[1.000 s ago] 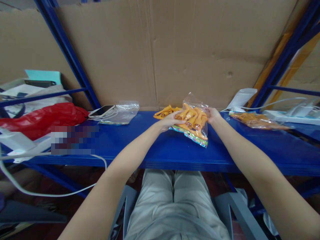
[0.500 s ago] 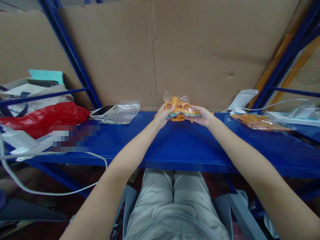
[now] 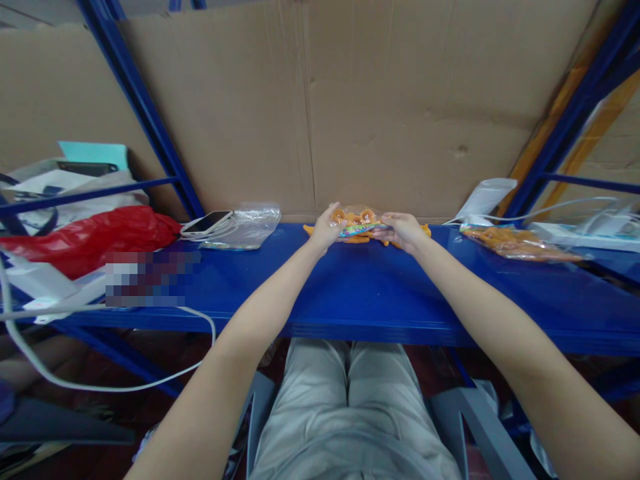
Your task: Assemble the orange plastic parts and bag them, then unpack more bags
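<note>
Bag [image 3: 356, 219] of orange pieces sat between our two hands, near the back of the blue shelf [image 3: 350, 287], its clear film showing round cup-like ends and its bright printed strip facing us; we had our left hand [image 3: 325, 231] clamped on its left end, thumb up along the film; we had our right hand [image 3: 406, 231] at its right end, fingers against the strip and thumb above, though how firmly they pressed we could not tell; more orange parts [image 3: 426, 230] jutted out beneath the bag and beyond both hands, lying on the shelf; behind all this we faced a tall cardboard panel [image 3: 400, 100]; to our left we had a phone [image 3: 213, 222] beside a clear packet [image 3: 255, 227], and further out a red plastic bundle [image 3: 110, 233]; to our right lay another orange packet [image 3: 510, 241], near a white power strip [image 3: 590, 235].
</note>
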A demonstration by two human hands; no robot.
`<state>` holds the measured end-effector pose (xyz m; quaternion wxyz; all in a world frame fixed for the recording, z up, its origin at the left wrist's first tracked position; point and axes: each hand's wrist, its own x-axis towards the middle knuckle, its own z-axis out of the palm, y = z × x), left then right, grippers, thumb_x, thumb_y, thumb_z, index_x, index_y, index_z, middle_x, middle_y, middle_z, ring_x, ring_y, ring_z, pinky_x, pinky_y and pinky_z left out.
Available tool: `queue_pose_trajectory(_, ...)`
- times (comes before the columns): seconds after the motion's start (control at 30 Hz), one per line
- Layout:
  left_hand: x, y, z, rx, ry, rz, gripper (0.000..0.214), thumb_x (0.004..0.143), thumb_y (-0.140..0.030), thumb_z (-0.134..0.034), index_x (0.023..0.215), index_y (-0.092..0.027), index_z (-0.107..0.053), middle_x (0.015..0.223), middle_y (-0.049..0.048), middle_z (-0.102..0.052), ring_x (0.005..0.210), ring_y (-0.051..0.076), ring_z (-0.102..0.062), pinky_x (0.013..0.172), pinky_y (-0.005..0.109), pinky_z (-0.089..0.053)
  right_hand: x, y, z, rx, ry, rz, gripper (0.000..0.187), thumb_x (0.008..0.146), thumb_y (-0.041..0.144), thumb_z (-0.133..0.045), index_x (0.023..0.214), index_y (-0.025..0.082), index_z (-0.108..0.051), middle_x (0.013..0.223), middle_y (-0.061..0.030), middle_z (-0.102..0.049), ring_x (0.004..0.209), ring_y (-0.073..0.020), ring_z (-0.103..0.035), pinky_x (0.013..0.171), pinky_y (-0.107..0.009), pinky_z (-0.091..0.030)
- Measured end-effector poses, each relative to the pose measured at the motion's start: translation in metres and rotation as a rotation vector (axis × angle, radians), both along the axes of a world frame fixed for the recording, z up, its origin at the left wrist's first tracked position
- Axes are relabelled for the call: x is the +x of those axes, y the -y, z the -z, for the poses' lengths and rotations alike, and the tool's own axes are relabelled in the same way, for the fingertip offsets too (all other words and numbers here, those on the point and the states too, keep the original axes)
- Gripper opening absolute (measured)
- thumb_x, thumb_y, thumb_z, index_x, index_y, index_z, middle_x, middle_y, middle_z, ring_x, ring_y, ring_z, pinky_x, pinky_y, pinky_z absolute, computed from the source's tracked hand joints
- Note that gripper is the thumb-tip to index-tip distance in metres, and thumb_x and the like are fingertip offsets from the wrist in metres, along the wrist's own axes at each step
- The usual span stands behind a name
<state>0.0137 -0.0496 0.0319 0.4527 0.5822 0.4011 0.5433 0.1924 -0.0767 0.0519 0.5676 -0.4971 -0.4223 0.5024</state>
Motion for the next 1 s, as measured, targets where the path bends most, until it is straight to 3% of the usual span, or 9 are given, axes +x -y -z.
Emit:
queue_pose_trajectory(0.2,0.002,-0.005,0.0,0.011,-0.042,0.019,0.076,0.078,-0.012,-0.066,0.148,-0.029,-0.04,0.136,0.0105,-0.057,0.099,0.025,-0.068,0.085,0.049,-0.057,0.0,-0.006,0.004,0.064,0.004,0.058,0.039,0.084,0.001,-0.052,0.118,0.019,-0.053,0.075,-0.0006,-0.067,0.055,-0.0132,-0.067,0.059,-0.027,-0.059)
queue_pose_trajectory(0.33,0.005,-0.018,-0.011,0.117,-0.167,-0.034,0.073,0.078,-0.007,-0.06,0.147,-0.023,-0.042,0.139,0.011,-0.056,0.112,0.024,-0.063,0.097,0.043,-0.052,0.001,-0.02,0.0,0.112,0.086,0.127,0.038,0.08,0.0,-0.049,0.113,0.019,-0.056,0.075,-0.0001,-0.065,0.058,-0.0119,-0.065,0.059,-0.024,-0.057)
queue_pose_trajectory(0.47,0.007,-0.036,-0.035,0.252,-0.256,-0.086,0.068,0.075,-0.002,-0.06,0.141,-0.018,-0.052,0.145,0.0108,-0.052,0.129,0.022,-0.052,0.107,0.032,-0.041,0.003,-0.046,-0.016,0.196,0.203,0.215,0.034,0.079,0.0,-0.047,0.105,0.019,-0.059,0.069,0.0016,-0.06,0.057,-0.011,-0.062,0.055,-0.023,-0.055)
queue_pose_trajectory(0.63,0.019,-0.064,-0.063,0.145,-0.147,-0.104,0.064,0.079,-0.006,-0.059,0.142,-0.017,-0.05,0.141,0.0147,-0.054,0.107,0.022,-0.066,0.093,0.031,-0.051,0.003,-0.083,-0.04,0.214,0.288,0.261,0.022,0.085,0.012,-0.051,0.105,0.019,-0.057,0.067,-0.0022,-0.062,0.056,-0.0132,-0.061,0.055,-0.027,-0.054)
queue_pose_trajectory(0.77,0.028,-0.076,-0.077,0.064,-0.007,-0.124,0.065,0.084,-0.01,-0.058,0.147,-0.019,-0.042,0.128,0.0153,-0.062,0.088,0.02,-0.07,0.085,0.035,-0.055,0.002,-0.098,-0.056,0.25,0.27,0.251,0.012,0.089,0.018,-0.052,0.101,0.019,-0.056,0.072,-0.0049,-0.064,0.059,-0.0153,-0.065,0.06,-0.031,-0.056)
queue_pose_trajectory(1.0,0.018,-0.081,-0.088,-0.038,-0.057,-0.143,0.061,0.087,-0.011,-0.055,0.146,-0.024,-0.044,0.111,0.0108,-0.069,0.094,0.02,-0.069,0.089,0.037,-0.052,0.006,-0.116,-0.073,0.31,0.2,0.149,0.007,0.089,0.013,-0.052,0.094,0.018,-0.055,0.076,-0.0035,-0.061,0.072,-0.0158,-0.067,0.066,-0.033,-0.056)
